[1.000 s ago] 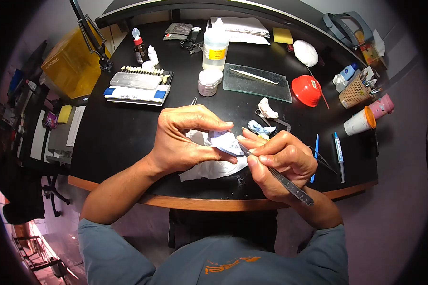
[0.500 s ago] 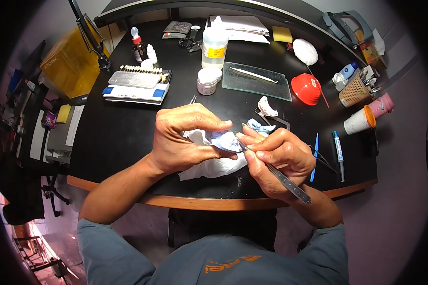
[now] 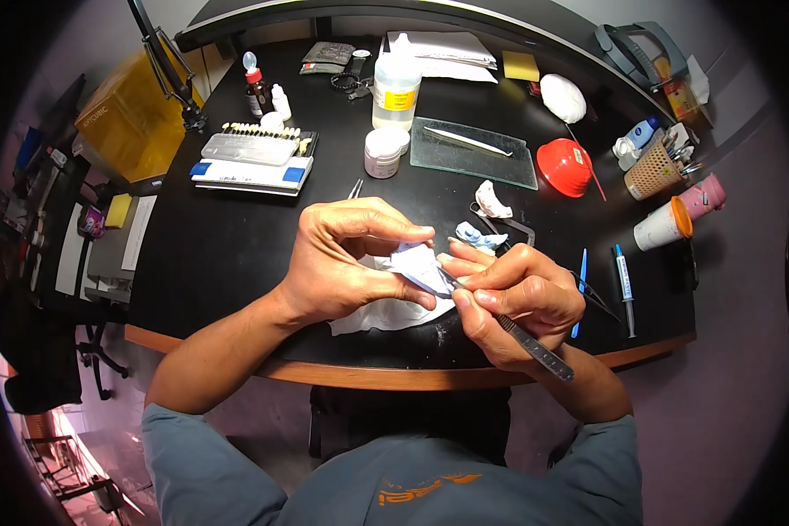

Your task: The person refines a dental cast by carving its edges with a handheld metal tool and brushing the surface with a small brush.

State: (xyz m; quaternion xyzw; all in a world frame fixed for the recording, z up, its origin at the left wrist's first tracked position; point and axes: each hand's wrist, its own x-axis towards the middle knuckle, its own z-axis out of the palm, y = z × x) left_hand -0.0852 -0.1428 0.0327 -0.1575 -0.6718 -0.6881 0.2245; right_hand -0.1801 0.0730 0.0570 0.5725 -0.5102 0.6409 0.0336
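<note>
Clasped in left hand (image 3: 337,259), between thumb and fingers: pale cast-like piece (image 3: 419,266), raised above white tissue (image 3: 390,316) near front edge of worktop (image 3: 219,237). Left grip: firmly around piece. Right hand (image 3: 530,298): pen-style grip on metal tool (image 3: 535,348) with ruled handle, tip at right side of piece; exact contact too fine to confirm. Step in hand, as judged: close tool work along edge. Called for next, as judged: steady left hold, light right-hand pressure, fingertips clear of tip.
</note>
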